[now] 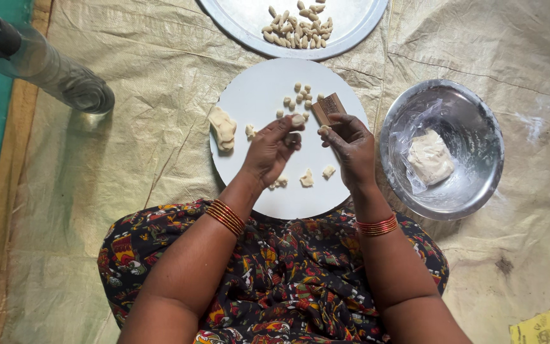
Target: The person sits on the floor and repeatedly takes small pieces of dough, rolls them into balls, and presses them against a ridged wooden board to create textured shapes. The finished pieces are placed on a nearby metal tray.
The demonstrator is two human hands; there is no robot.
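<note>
While the left hand (274, 148) has its grip pinched together on a small pale dough piece (297, 120), the right hand (351, 145) has its grip clamped on a small ribbed brown wooden board (328, 107), with another bit of dough at its thumb. Both hover over a round white board (256, 95) scattered with little dough pieces and a larger pale dough lump (223, 127). Beyond lies a round metal tray (358, 25) of shaped pieces; to the right, a steel bowl (479, 121) holds bagged dough (431, 158).
</note>
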